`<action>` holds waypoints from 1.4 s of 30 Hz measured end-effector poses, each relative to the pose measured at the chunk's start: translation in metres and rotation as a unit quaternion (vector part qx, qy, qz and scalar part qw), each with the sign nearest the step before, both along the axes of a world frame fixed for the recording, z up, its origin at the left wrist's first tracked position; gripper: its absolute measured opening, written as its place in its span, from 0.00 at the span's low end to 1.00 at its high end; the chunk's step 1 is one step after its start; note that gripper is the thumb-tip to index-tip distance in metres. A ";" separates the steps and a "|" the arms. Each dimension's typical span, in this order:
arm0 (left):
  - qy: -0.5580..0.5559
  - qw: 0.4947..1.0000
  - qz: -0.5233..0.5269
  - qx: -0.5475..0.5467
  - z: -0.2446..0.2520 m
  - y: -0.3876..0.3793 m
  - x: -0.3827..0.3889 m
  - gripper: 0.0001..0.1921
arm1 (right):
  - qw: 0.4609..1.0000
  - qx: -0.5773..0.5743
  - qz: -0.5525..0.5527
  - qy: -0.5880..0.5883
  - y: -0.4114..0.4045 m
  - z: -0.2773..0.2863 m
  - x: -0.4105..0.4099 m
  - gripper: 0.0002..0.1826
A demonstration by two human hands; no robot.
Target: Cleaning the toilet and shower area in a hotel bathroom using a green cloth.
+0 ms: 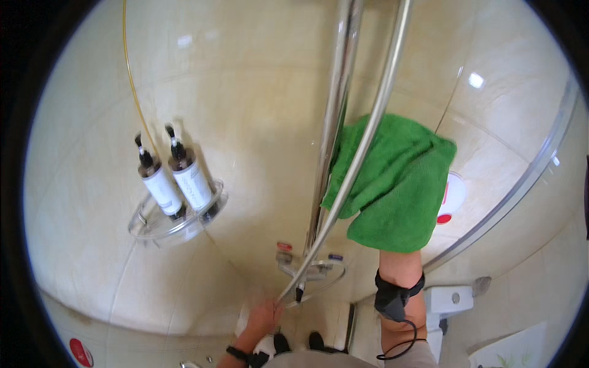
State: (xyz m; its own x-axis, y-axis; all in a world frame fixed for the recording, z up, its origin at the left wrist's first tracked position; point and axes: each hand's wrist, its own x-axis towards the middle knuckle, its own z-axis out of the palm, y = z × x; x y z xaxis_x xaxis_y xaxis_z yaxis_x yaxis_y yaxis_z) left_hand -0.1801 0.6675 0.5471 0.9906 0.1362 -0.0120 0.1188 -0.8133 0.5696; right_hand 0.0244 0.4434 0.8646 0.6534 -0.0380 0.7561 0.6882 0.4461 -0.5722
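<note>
My right hand is hidden under a green cloth (395, 184), which spreads over the tiled wall beside a chrome shower rail (331, 133); only the wrist and forearm show below it. A silvery flexible shower hose (368, 138) crosses in front of the cloth and the rail. At its lower end my left hand (266, 316), somewhat blurred, is closed around the hose. Between the arms, a wall-mounted shower mixer tap (315, 271) has a red mark and a blue mark. Both wrists wear black straps.
Two pump bottles (163, 191) (191, 181) stand on a glass corner shelf (172, 230) at the left. A glass panel's edge (497, 207) curves down the right, with a white toilet (448, 299) beyond it. A round sticker (455, 193) is partly behind the cloth.
</note>
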 end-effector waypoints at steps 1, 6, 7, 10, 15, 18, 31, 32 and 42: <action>0.011 1.000 0.000 -0.012 0.000 0.000 -0.002 0.21 | 0.999 0.004 0.041 -0.015 0.006 0.026 0.009 0.14; 0.022 0.999 -0.033 -0.023 0.011 -0.003 -0.015 0.22 | 0.981 -0.001 0.188 -0.049 0.021 0.131 0.016 0.14; 0.021 0.998 -0.053 -0.009 0.015 -0.006 -0.018 0.21 | 0.978 -0.010 0.202 -0.048 0.020 0.142 0.015 0.15; 0.040 0.997 -0.069 -0.008 0.017 -0.010 -0.018 0.21 | 0.977 -0.041 0.205 -0.039 0.020 0.157 0.014 0.15; 0.054 0.997 -0.029 -0.046 -0.003 -0.010 -0.018 0.19 | 0.926 -0.204 -0.231 -0.216 0.027 0.111 0.011 0.16; 0.078 0.995 -0.037 -0.051 0.000 -0.006 -0.011 0.19 | 0.827 -0.276 -0.366 -0.326 0.019 0.051 0.007 0.16; 0.051 0.962 -0.060 -0.260 -0.017 -0.008 -0.004 0.14 | 0.937 -0.243 0.177 0.178 0.052 -0.262 -0.121 0.08; 0.056 0.963 -0.065 -0.256 -0.027 -0.005 -0.006 0.14 | 0.919 -0.284 0.205 0.183 0.054 -0.285 -0.124 0.06; 0.004 0.931 -0.011 -0.366 0.010 -0.003 0.005 0.25 | 0.889 -0.450 -0.021 -0.082 0.045 -0.372 -0.138 0.09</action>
